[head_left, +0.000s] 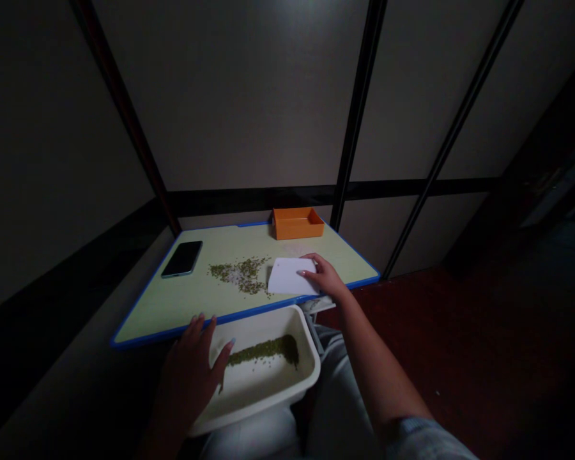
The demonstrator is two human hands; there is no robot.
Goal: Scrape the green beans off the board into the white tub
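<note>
A white flat card or scraper [287,276] is gripped at its right edge by my right hand [321,276], thumb on top. Its left edge meets a scatter of small green grains [249,275], like mung beans, spread on the pale yellow tabletop [230,239]. My left hand [196,358] rests over the left end of a white plastic tub [259,409], fingers spread and the thumb reaching inside. The tub sits on my lap against the table's front edge, and a band of green grains [268,348] lies along its floor.
An orange open box [297,225] stands at the back of the table. A dark-screened phone [182,259] lies at the left side. Blue trim [249,311] borders the table, with a panelled wall [249,96] behind and a dark red floor [412,326] to the right.
</note>
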